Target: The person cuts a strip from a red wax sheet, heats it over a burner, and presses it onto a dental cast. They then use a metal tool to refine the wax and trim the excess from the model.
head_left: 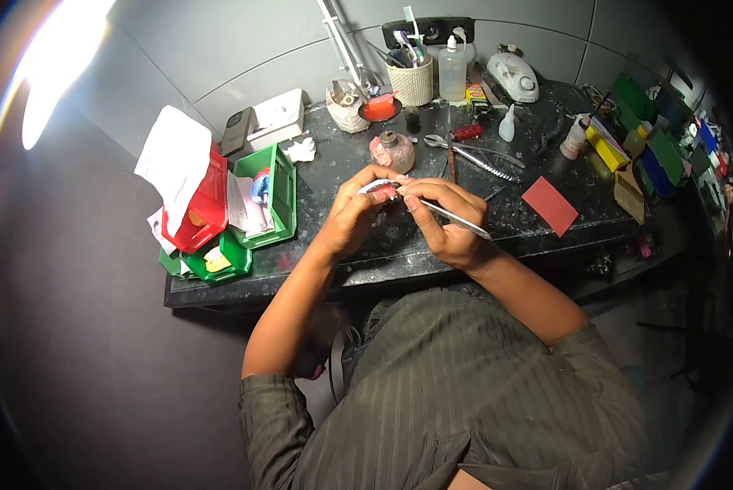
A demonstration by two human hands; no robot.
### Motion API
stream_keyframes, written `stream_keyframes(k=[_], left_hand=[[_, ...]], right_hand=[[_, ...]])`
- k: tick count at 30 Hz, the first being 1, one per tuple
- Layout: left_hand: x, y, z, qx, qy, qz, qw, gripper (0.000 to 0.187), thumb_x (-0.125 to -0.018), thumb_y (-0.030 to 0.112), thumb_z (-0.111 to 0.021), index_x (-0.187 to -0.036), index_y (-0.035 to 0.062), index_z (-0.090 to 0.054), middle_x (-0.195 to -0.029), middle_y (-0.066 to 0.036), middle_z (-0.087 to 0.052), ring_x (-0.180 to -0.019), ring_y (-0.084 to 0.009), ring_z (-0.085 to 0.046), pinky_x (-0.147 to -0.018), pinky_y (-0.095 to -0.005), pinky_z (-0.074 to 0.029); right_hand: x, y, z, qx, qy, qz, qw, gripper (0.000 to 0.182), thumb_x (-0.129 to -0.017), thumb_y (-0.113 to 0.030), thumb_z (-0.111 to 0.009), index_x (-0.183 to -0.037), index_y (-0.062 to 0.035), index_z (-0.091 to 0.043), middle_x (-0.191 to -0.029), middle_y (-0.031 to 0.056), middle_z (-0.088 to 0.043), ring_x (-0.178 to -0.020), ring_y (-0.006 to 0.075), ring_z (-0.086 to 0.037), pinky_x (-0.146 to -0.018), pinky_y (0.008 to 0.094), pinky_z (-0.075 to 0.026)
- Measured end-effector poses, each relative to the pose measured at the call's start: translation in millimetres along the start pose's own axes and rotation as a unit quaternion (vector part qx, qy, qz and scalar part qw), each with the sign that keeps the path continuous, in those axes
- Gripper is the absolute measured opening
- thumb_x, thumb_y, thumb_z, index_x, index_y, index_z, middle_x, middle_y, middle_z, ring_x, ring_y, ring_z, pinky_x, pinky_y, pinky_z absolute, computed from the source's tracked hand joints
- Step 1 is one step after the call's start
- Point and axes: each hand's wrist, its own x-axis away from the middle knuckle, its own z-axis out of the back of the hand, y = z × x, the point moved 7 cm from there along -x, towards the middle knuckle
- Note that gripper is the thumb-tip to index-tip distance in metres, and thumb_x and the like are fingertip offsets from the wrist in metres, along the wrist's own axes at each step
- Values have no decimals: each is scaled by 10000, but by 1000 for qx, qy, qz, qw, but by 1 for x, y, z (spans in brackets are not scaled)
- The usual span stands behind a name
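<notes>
1. The left hand (350,216) grips a small pink-and-white piece (385,192) above the worktop (313,178), near its front edge.
2. The right hand (454,227) pinches a slim metal tool (469,225), its long axis slanting up-left towards the piece.
3. The piece lies just left of the right grip; tip contact is unclear.

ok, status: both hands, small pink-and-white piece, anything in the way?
Left hand holding small pink-and-white piece. Right hand gripping slim silver metal tool, far end near the piece, contact unclear. Squat pinkish jar beyond hands, not blocking.
</notes>
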Motion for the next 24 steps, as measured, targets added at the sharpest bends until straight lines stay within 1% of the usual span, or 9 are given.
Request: stream_keyframes(k=[2,4,7,10,14,16,17,19,24], left_hand=[[-1,0,-2,1,-1,0,1000,406,-906,249,-577,-1205,-26,-566,-1026,-76,-643,-929,-141,-608,-819,-296,-480],[-1,1,-4,1,11,-10,1000,401,-904,225,-577,-1214,-29,-561,-1076,-93,-645,-996,-150,-608,-892,-299,-468],[-2,1,-6,1,17,-19,1000,403,-904,212,-569,-1224,-32,-551,-1114,-108,-639,-1064,-161,-598,-960,-299,-443],[-3,-2,-5,3,27,-35,999,406,-904,203,-564,-1235,-31,-540,-1143,-116,-632,-1089,-175,-593,-989,-314,-436],[-4,-5,-4,13,20,-35,999,409,-910,212,-554,-1239,-30,-533,-1165,-123,-625,-1097,-186,-591,-1007,-330,-430],[-3,0,-9,53,5,-65,996,342,-948,152,-536,-1245,-18,-538,-1139,-101,-618,-1030,-168,-592,-946,-329,-461],[-3,1,-11,53,4,-64,997,342,-948,152,-536,-1245,-18,-538,-1139,-101,-618,-1030,-168,-592,-946,-329,-461],[-5,0,-11,89,32,-56,994,358,-943,183,-537,-1238,-18,-544,-1147,-113,-616,-1039,-189,-595,-955,-352,-468],[-5,-13,-3,156,0,-14,988,396,-918,234,-535,-1219,-23,-563,-1161,-132,-615,-1064,-209,-596,-952,-378,-481]], right_hand=[[0,0,0,3,3,0,1000,72,-909,-18,-689,-961,32,-678,-965,182,-732,-924,295,-739,-813,351,-580],[1,1,1,4,11,6,1000,63,-915,-24,-681,-951,28,-673,-961,178,-731,-917,297,-738,-811,351,-580],[1,1,3,7,18,-2,1000,61,-917,-28,-678,-943,27,-670,-954,175,-729,-904,298,-737,-802,354,-579],[-1,-1,3,9,27,3,1000,59,-917,-27,-676,-941,26,-667,-951,173,-727,-896,299,-735,-795,358,-578],[-1,-3,3,10,34,9,999,60,-919,-26,-673,-944,28,-663,-952,173,-725,-900,304,-735,-795,359,-577],[1,-3,1,10,43,8,999,65,-920,-24,-670,-958,28,-659,-957,172,-723,-916,311,-734,-816,363,-579],[1,-2,1,10,43,8,999,65,-920,-24,-670,-958,28,-659,-957,172,-723,-916,311,-734,-816,363,-579],[0,-4,0,18,48,23,998,71,-923,-23,-665,-970,29,-655,-965,174,-718,-931,315,-731,-837,369,-579],[-1,-4,-1,31,45,46,997,72,-924,-11,-659,-982,31,-652,-973,179,-708,-934,315,-725,-851,373,-578]])
